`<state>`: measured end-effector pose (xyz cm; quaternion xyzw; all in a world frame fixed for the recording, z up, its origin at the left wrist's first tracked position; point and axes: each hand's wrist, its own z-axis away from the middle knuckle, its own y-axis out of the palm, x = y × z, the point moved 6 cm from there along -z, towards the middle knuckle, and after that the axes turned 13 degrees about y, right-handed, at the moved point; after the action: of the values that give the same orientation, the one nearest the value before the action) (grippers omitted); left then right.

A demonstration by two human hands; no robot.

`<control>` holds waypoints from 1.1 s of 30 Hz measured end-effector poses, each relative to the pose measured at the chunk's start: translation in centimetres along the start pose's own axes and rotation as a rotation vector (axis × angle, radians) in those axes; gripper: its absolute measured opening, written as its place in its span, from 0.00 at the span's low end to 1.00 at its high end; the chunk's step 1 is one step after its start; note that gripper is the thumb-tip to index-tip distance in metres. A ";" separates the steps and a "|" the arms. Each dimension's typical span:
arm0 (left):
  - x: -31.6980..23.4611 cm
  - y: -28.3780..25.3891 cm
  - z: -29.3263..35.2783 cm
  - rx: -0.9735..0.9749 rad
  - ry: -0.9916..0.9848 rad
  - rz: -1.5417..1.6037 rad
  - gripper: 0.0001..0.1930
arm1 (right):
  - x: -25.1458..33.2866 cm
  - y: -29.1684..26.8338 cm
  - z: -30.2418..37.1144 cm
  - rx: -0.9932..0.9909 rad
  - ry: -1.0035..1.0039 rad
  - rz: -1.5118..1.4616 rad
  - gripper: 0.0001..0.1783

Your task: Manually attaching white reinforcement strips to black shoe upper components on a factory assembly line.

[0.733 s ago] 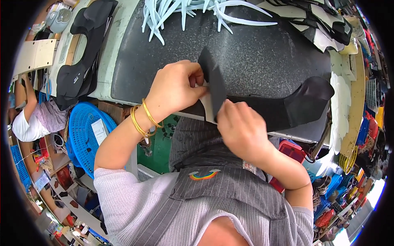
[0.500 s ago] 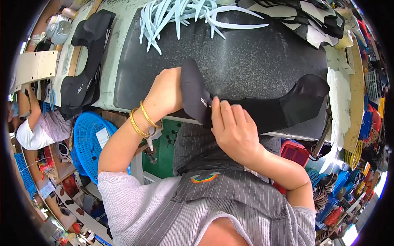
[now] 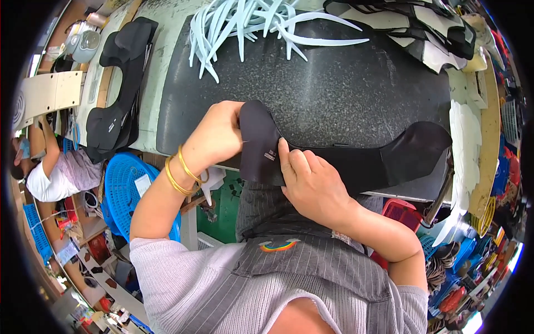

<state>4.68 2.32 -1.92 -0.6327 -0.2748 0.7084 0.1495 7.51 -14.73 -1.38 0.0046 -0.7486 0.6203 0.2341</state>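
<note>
A black curved shoe-upper piece point(image 3: 356, 167) stretches across the near edge of the dark work board point(image 3: 311, 89). Its left end stands raised and bent over, small pale print facing up. My left hand point(image 3: 219, 131), with two gold-coloured bangles on the wrist, grips that end from the far left; its fingers are hidden behind the material. At the fold, my right hand point(image 3: 314, 181) lies closed over the piece, index finger pressed along the seam edge and the other fingers curled. To the right, the rounded end of the piece rests loose on the board.
Pale blue curved strips point(image 3: 245, 33) lie heaped at the board's far side. Black-and-white cut pieces point(image 3: 428, 33) are stacked at far right, white pieces point(image 3: 466, 150) along the right edge. Similar black pieces point(image 3: 119, 83) lie left. Blue basket point(image 3: 125, 183) below; another person point(image 3: 61, 172) works at left.
The raised left end of the shoe-upper piece has tilted and come slightly nearer to me, with my left hand. My right index finger sits a little further left along the fold.
</note>
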 end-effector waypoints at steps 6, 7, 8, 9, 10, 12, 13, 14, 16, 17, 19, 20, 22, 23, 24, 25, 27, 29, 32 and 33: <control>0.7 -0.4 -0.3 0.125 -0.481 0.783 0.17 | 0.6 -0.2 -0.5 0.027 0.035 0.008 0.48; 0.9 -0.5 -0.5 0.092 -0.428 0.476 0.17 | 0.7 0.1 -0.8 0.027 0.032 0.019 0.47; 0.4 -0.2 -1.3 0.072 -0.361 0.170 0.16 | 0.6 0.2 -1.0 0.023 0.043 0.041 0.47; -1.5 0.0 -1.8 0.168 -0.186 -0.037 0.14 | 0.5 0.1 -1.0 0.011 0.037 0.043 0.47; -2.4 0.4 -1.8 0.126 -0.106 -0.061 0.12 | 0.5 0.2 -0.8 0.018 0.041 0.046 0.47; -3.5 0.7 -1.9 0.234 -0.160 -0.060 0.10 | 0.3 0.3 -0.7 0.010 0.049 0.049 0.46; -2.5 0.4 -1.6 0.194 -0.192 0.070 0.09 | 0.6 0.5 -0.5 -0.003 0.039 0.077 0.46; -1.5 0.2 -1.7 0.150 -0.218 0.202 0.08 | 0.6 0.6 -0.6 -0.017 0.028 0.110 0.46; -1.6 -0.2 -2.0 0.126 -0.173 0.087 0.09 | 0.6 0.8 -0.4 -0.031 0.022 0.118 0.46; -2.0 -0.1 -2.2 0.186 -0.153 -0.008 0.12 | 0.5 0.7 -0.3 -0.032 0.017 0.126 0.46; -2.1 0.1 -2.7 0.318 -0.098 -0.229 0.16 | 0.4 0.4 -0.4 -0.043 0.023 0.126 0.45; -1.8 0.2 -2.7 0.320 -0.101 -0.230 0.16 | 0.5 0.4 -0.4 -0.045 0.032 0.123 0.45; -2.1 0.4 -3.0 0.321 0.000 -0.190 0.15 | 0.5 0.5 -0.4 -0.052 0.025 0.131 0.45; -2.0 0.4 -3.0 0.322 0.003 -0.196 0.15 | 0.5 0.5 -0.5 -0.059 0.019 0.143 0.45; -1.8 0.6 -2.9 0.349 -0.005 -0.191 0.14 | 0.6 0.7 -0.6 -0.065 0.020 0.144 0.45; -1.9 0.8 -2.7 0.376 -0.011 -0.184 0.13 | 0.6 0.8 -0.4 -0.073 0.012 0.150 0.45; -2.2 1.0 -2.8 0.379 -0.019 -0.263 0.13 | 0.6 0.7 -0.5 -0.085 0.002 0.159 0.45; -2.4 1.1 -2.9 0.371 -0.043 -0.329 0.14 | 0.8 0.2 -0.5 -0.158 -0.044 0.077 0.38; -2.8 1.3 -3.0 0.337 0.067 -0.352 0.11 | 0.7 0.4 -0.4 -0.169 -0.031 0.105 0.37; -2.9 1.3 -2.9 0.340 0.067 -0.350 0.11 | 0.6 0.4 -0.5 -0.167 -0.028 0.103 0.37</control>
<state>8.12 0.22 -0.42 -0.5641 -0.2520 0.6864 0.3835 6.99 -14.03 -1.45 -0.0447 -0.8002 0.5669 0.1908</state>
